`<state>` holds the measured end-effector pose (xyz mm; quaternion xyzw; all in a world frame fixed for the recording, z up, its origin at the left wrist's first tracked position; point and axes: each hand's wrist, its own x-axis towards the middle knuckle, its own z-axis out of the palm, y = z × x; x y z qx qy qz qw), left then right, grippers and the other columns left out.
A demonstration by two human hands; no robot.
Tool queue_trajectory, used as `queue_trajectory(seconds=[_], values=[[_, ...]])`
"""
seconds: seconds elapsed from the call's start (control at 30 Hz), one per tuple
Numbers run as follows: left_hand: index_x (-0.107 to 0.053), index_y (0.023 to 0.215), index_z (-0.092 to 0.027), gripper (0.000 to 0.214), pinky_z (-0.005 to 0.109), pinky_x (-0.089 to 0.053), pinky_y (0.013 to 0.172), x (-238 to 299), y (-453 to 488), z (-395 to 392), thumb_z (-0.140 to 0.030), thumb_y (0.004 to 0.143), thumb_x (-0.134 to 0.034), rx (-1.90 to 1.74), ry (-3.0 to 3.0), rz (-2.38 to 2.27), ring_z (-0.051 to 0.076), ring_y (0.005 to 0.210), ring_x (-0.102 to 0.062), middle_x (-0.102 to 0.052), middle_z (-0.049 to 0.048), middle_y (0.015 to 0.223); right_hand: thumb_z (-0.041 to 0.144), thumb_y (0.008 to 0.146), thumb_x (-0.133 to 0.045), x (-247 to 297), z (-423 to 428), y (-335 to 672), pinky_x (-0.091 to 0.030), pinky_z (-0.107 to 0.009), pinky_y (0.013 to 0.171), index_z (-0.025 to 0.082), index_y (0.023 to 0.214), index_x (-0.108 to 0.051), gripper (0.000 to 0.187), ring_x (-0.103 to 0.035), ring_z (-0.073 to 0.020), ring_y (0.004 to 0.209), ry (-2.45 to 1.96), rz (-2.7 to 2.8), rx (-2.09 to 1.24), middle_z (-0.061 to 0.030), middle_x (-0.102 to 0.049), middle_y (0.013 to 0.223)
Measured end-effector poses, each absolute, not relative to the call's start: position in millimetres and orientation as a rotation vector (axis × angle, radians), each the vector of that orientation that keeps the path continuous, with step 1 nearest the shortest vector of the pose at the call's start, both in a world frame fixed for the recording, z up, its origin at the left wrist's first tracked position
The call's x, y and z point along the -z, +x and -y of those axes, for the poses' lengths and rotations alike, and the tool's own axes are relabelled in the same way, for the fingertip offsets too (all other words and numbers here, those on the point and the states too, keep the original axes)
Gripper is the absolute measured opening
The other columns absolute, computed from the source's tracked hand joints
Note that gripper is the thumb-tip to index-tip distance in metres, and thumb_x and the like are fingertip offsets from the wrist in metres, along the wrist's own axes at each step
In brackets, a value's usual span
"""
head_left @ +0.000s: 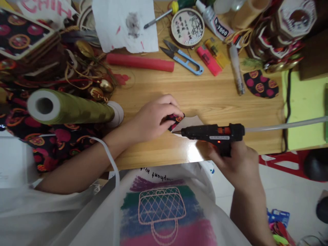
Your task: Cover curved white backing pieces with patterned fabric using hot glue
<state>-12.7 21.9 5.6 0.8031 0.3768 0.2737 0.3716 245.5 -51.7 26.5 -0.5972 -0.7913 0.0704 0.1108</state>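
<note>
In my right hand (238,164) is a black hot glue gun (205,131), its small red light lit and a long glue stick (284,125) sticking out of the back. The nozzle points left and meets the near edge of a pale, angular piece (191,123) on the table. My left hand (160,116) pinches a small piece of dark patterned fabric (176,119) beside that pale piece. Part of the fabric is hidden under my fingers.
Blue thread snips (186,59), a red roll (140,62), two lighters (210,59) and a glue tube (214,22) lie behind my hands. A green roll (79,107) and patterned cloth (64,143) crowd the left. A fabric cutout (260,83) lies at the right.
</note>
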Motion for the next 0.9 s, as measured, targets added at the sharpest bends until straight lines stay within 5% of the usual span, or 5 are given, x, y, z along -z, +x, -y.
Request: queue_trajectory(seconds=[0.9], values=[[-0.068, 0.097, -0.019, 0.018, 0.032, -0.052, 0.085, -4.5, -13.1, -21.5, -0.008, 0.086, -0.058, -0.721, 2.043, -0.957, 0.017, 0.095, -0.063, -0.065, 0.0039, 0.101, 0.053, 0.083, -0.055, -24.8, 49.4, 251.0, -0.038, -0.028, 0.043, 0.015, 0.112, -0.057, 0.047, -0.059, -0.0230, 0.047, -1.915, 2.282, -0.025, -0.0036, -0.063, 0.059]])
